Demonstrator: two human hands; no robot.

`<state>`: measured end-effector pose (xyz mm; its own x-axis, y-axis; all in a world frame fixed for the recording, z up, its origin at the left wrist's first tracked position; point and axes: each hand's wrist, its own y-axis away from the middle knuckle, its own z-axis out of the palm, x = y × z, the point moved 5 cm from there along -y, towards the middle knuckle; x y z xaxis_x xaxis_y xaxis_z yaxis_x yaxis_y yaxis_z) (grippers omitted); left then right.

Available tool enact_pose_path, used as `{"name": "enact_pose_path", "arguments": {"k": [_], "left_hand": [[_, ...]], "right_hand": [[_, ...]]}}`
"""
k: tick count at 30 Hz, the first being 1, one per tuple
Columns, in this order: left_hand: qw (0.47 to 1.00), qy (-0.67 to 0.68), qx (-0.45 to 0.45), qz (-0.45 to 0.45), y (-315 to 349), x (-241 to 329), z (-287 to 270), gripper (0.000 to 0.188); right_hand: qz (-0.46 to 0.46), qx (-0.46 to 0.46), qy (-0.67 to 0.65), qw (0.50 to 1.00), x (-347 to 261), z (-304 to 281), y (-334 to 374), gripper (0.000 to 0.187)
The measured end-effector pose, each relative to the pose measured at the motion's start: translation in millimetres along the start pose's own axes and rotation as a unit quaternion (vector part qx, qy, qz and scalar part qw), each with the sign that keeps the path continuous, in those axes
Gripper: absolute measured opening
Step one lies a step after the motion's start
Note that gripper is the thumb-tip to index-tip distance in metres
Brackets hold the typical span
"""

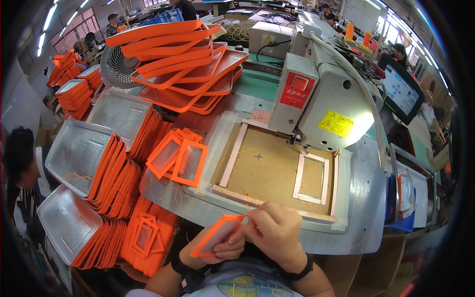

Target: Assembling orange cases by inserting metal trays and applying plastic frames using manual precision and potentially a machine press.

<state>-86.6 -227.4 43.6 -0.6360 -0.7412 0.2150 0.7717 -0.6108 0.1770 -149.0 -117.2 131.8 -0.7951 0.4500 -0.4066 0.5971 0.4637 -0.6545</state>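
Observation:
My left hand [230,250] holds a small orange-edged panel with a clear window [217,237] tilted up in front of my body. At the panel's upper right corner, my right hand [278,234] is closed in a pinch. Whatever is between those fingertips is too small to make out. Just beyond my hands lies a tan board [262,171] with pale strips along its edges and a small pale rectangular frame [324,183] at its right side. Several similar orange-edged windows [189,163] lie loosely piled to the left of the board, with loose orange threads around them.
A grey industrial sewing machine head [329,94] stands over the board's far side, its lamp lit. Tall stacks of orange-edged clear-faced pieces [79,153] fill the left, and another leaning pile [173,64] rises behind. A screen [402,88] stands at right. Other people are in the background.

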Motion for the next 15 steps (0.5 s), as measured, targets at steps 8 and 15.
{"name": "enact_pose_path", "arguments": {"k": [8,15], "left_hand": [[1.000,-0.003,0.001,0.005,-1.2,3.2,6.0,0.048],[0.999,-0.018,-0.016,0.021,0.2,2.9,11.7,0.044]], "right_hand": [[0.092,-0.024,-0.087,0.992,3.6,-8.9,2.4,0.016],[0.188,-0.095,-0.206,0.956,10.1,-2.7,5.0,0.014]]}}
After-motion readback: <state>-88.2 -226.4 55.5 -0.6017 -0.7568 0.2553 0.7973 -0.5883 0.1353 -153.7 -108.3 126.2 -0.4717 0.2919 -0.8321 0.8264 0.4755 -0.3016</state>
